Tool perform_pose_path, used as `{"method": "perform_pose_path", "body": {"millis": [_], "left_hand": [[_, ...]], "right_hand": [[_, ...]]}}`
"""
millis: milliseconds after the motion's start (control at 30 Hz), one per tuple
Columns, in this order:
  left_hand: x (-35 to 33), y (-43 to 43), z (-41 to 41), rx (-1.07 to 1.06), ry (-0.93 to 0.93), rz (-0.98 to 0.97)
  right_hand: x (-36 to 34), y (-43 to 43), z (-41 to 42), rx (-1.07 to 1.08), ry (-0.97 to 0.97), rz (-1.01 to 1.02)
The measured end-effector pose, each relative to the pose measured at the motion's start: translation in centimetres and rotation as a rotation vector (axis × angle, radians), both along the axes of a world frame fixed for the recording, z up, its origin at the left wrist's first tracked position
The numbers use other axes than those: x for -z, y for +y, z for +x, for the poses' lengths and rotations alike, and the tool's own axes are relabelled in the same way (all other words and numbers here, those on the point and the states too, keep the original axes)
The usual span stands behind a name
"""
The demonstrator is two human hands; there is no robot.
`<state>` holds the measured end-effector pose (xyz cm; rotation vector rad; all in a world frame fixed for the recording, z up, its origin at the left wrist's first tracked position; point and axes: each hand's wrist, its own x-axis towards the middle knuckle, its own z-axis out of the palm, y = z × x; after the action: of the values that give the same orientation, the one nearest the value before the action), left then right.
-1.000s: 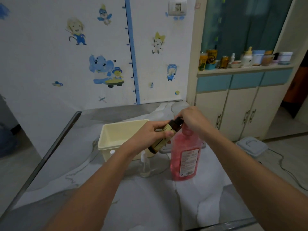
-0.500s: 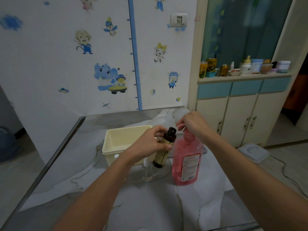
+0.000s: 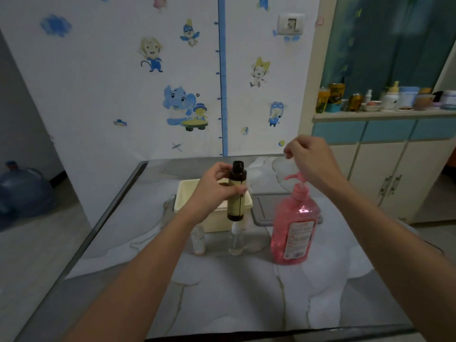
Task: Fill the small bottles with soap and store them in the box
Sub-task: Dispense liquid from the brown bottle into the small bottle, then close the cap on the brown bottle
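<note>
My left hand [image 3: 214, 191] grips the brown bottle [image 3: 236, 193] upright and uncapped, the box [image 3: 187, 206] just behind it. My right hand [image 3: 311, 159] hovers above the soap pump [image 3: 296, 177], fingers loosely curled. Whether they pinch anything, I cannot tell. If my left wrist tilts, the contents could spill over the clear bottles [image 3: 235, 240] beneath.

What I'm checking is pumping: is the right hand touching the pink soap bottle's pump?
Cannot tell. In the head view the right hand overlaps the rear of the pump on the pink soap bottle, hiding any contact or gap.
</note>
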<state>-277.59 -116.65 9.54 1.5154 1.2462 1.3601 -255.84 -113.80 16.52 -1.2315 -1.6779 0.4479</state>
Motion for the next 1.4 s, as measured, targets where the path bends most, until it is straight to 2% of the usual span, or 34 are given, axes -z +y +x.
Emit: {"method": "perform_pose_path", "body": {"millis": [100, 200, 267, 333, 433, 600, 733, 833, 1167, 1267, 1400], "left_hand": [[-0.2, -0.2, -1.9, -0.080, -0.052, 0.038], [-0.3, -0.9, -4.0, -0.158, -0.085, 0.071], [-0.3, -1.3, -5.4, -0.198, -0.092, 0.082], [-0.1, -1.8, -6.9, -0.241, -0.096, 0.085], [0.4, -2.4, -9.1, -0.289, -0.126, 0.085], [1.8, -3.7, -11.8, -0.384, -0.121, 0.073], [2.6, -4.7, -12.9, -0.418, -0.101, 0.071], [3.0, -5.2, -13.5, -0.426, -0.093, 0.077], [3.7, -5.6, -14.4, -0.422, -0.097, 0.075], [3.8, -5.6, -14.6, -0.421, -0.099, 0.072], [4.3, -6.0, -14.8, -0.416, -0.086, 0.068]], "right_hand": [[-0.2, -1.3, -2.3, -0.217, -0.105, 0.028], [0.4, -2.6, -5.0, -0.535, -0.338, -0.225], [1.6, -3.4, -7.3, -0.710, -0.579, -0.400], [3.7, -4.4, -9.9, -0.794, -0.771, -0.426], [7.4, -5.9, -13.6, -0.821, -0.890, -0.329], [12.1, -8.6, -18.5, -0.883, -1.029, 0.003], [14.8, -10.8, -20.9, -1.060, -1.125, 0.258], [16.5, -11.5, -21.6, -1.141, -1.135, 0.388], [17.4, -11.9, -22.5, -1.160, -1.051, 0.422], [16.1, -11.4, -21.7, -1.144, -0.897, 0.286], [12.2, -10.0, -19.2, -1.027, -0.532, 0.076]]}}
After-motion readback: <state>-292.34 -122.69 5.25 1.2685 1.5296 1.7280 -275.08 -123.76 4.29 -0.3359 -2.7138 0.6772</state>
